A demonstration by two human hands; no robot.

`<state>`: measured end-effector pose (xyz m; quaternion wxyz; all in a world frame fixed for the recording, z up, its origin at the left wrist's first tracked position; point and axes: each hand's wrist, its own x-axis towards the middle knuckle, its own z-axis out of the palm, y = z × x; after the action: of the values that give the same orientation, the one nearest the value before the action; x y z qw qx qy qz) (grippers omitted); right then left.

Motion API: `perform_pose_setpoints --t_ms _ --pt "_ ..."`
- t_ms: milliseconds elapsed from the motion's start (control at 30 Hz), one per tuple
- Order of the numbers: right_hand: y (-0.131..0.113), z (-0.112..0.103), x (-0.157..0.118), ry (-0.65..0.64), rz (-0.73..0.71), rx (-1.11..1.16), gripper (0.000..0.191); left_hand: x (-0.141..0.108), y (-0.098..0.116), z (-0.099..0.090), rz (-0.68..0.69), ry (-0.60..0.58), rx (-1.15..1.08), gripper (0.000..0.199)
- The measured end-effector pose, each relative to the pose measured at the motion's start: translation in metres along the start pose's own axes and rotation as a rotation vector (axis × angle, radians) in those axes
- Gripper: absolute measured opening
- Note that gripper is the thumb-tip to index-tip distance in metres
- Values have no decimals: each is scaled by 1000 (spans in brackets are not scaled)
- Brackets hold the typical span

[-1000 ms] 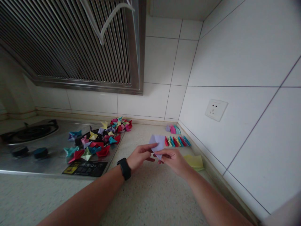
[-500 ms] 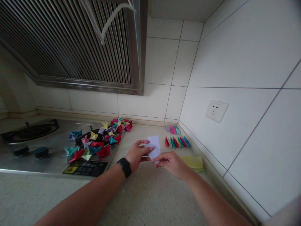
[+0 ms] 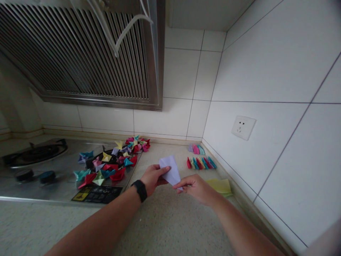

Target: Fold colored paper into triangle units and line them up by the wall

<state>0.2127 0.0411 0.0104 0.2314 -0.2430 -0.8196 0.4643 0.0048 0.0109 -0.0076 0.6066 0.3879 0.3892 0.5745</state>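
Note:
A pale lavender piece of paper (image 3: pixel 171 170) is held between both hands above the countertop (image 3: pixel 170 220). My left hand (image 3: pixel 156 176), with a black watch on its wrist, grips the paper's left edge, the thumb on top and the fingers behind. At the paper's lower right corner, my right hand (image 3: pixel 190 185) pinches it between thumb and fingers. Yellow-green paper (image 3: pixel 220 186) lies on the counter just beyond my right hand.
Many colourful folded paper pieces (image 3: pixel 109 167) cover the right side of the gas stove (image 3: pixel 64 188). A row of folded papers (image 3: pixel 201 163) and a smaller group (image 3: pixel 196 149) stand near the corner. A range hood (image 3: pixel 106 101) hangs above.
The lavender paper has tilted, its top leaning to the left. My left hand has shifted slightly left and its fingers have gone behind the paper. The view has tipped up a little.

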Motion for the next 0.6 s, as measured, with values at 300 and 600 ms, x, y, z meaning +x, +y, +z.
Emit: perform_pose_setpoints --t_ms 300,600 --pt "2 -1 0 38 -15 63 18 6 -4 2 -45 107 5 34" --pt "0 -11 -3 81 -27 253 19 12 -5 -6 -92 170 -7 28"
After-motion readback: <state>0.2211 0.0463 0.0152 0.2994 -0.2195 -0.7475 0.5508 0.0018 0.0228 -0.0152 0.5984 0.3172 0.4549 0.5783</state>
